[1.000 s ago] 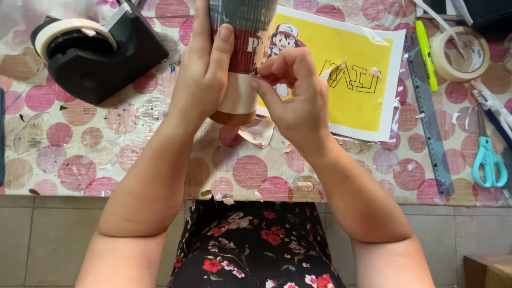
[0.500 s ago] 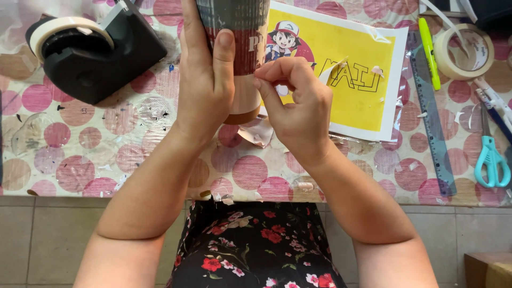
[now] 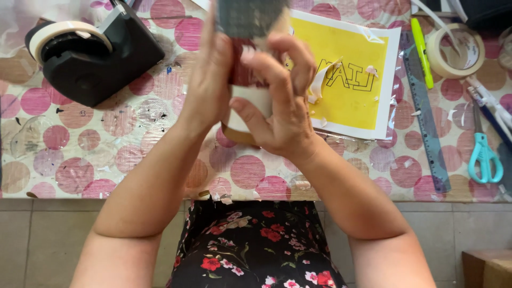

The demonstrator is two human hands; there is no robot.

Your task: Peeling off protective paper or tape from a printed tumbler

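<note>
I hold a tube (image 3: 249, 64) upright above the counter (image 3: 106, 154), my left hand (image 3: 210, 80) wrapped around its left side, my right hand (image 3: 282, 101) with fingers (image 3: 266, 69) pressed across its front. A tape dispenser (image 3: 90, 56) sits left, a yellow sheet (image 3: 346, 80) right; bare counter runs along the near edge.

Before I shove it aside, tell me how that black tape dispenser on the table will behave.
The black tape dispenser looks chunky and broad-based, so it is probably heavy for its size and unlikely to tip. It sits flat on the glossy dotted table cover, so a push would likely make it slide rather than roll.
</note>
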